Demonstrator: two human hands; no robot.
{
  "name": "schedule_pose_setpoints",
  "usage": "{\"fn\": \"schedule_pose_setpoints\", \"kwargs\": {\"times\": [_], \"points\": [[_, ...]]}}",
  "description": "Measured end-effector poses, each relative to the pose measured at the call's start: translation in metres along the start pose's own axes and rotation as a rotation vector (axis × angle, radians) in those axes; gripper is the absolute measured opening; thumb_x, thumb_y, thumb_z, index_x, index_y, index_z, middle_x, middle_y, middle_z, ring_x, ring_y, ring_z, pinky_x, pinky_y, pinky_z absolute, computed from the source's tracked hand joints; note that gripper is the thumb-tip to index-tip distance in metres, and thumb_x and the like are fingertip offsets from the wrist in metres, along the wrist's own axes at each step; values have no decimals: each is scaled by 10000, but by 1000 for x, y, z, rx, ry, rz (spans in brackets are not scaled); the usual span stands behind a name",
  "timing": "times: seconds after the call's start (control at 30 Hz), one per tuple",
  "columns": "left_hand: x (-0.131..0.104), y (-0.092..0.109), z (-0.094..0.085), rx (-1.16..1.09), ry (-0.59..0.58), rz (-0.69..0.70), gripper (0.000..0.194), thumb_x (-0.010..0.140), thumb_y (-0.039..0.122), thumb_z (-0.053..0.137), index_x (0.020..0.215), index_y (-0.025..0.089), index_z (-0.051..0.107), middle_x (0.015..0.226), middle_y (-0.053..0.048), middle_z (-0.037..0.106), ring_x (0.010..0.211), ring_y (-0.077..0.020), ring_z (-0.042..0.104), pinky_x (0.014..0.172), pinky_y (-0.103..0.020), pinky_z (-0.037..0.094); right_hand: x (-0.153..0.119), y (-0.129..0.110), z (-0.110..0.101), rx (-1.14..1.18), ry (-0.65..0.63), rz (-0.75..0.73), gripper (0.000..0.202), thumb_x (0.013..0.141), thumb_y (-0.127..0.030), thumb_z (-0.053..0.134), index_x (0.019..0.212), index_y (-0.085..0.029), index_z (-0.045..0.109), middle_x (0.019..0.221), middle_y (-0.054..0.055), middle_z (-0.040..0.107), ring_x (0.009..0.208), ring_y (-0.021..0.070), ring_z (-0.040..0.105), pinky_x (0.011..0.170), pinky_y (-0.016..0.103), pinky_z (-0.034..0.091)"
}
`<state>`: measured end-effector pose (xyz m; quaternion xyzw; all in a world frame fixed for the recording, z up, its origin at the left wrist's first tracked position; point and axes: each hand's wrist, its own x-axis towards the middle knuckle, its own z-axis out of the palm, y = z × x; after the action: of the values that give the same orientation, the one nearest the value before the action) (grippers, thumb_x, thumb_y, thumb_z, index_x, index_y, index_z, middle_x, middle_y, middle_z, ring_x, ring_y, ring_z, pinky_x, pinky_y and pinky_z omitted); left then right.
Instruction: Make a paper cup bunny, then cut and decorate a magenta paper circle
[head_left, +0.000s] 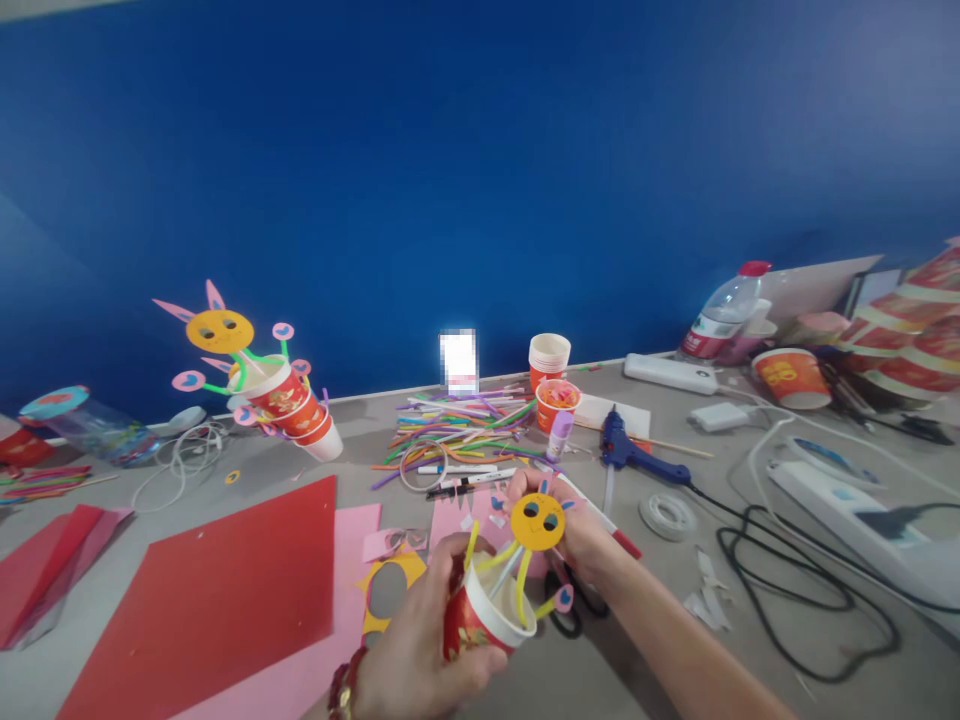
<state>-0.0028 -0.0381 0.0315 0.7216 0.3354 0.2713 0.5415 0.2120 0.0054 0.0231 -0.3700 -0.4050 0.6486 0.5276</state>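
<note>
My left hand (427, 620) wraps around a red paper cup (487, 618), which is tilted with its white mouth toward the right. From the cup rise bent yellow pipe cleaners (520, 592). They carry a round yellow paper face (538, 522) with two dark eyes, and a pink disc with a blue heart (563, 598). My right hand (577, 530) is behind the face, above pink paper scraps (450, 515). Its fingers are curled together, and the face partly covers them, so what they hold cannot be made out. Dark-handled scissors (574, 610) lie partly hidden below my right wrist.
A finished-looking stacked-cup figure (289, 400) leans at the left, behind red paper sheets (225, 580). Pipe cleaners (457, 425) lie in a heap at the back. To the right are a blue glue gun (637, 455), clear tape (667, 515), cables (795, 590) and a power strip (847, 530).
</note>
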Motion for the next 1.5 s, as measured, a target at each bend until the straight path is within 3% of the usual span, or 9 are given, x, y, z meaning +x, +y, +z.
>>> {"fn": "schedule_pose_setpoints", "kwargs": {"times": [0.1,0.3,0.57,1.07,1.2,1.4,1.5], "points": [[1,0,0,-103,-68,11,599,746,270,710,1267,199,422,1219,-121,562,1095,-293,567,941,-406,448,0,-1,1,48,-14,93,234,645,-323,766,641,-185,577,559,-33,567,454,93,461,427,196,323],[1,-7,3,-139,-100,12,720,691,351,803,1286,212,422,1215,-114,563,1092,-285,571,941,-388,452,3,7,3,95,-101,171,282,620,-287,808,605,-176,549,475,-64,517,392,58,382,383,170,251],[1,-10,0,-93,-104,-6,725,692,366,808,1298,224,437,1220,-100,561,1062,-270,577,950,-387,451,4,23,-2,167,-210,213,287,604,-262,831,649,-176,560,500,-65,550,394,58,438,389,161,305],[2,-10,3,-80,-116,-25,689,696,463,785,1227,197,435,1117,-91,602,1023,-272,592,974,-398,432,6,26,-5,125,-235,214,318,613,-272,855,624,-162,556,486,-58,562,402,54,450,384,148,312],[2,-11,4,-92,-119,-7,667,706,444,783,1219,198,435,1120,-88,597,1050,-274,585,979,-398,428,6,29,-7,100,-224,221,283,625,-237,848,631,-154,577,507,-45,586,413,58,469,389,150,338],[2,-12,5,-132,-120,-6,671,698,440,791,1215,208,431,1069,-65,607,888,-225,615,978,-409,423,7,32,-8,125,-239,184,258,658,-217,835,661,-155,584,516,-47,587,411,54,463,390,150,348],[2,-11,5,-120,-117,-14,648,704,431,786,1204,207,439,1062,-66,610,945,-248,614,974,-405,425,7,32,-8,127,-246,171,270,664,-218,836,664,-158,572,512,-53,580,414,54,464,393,149,352]]}}
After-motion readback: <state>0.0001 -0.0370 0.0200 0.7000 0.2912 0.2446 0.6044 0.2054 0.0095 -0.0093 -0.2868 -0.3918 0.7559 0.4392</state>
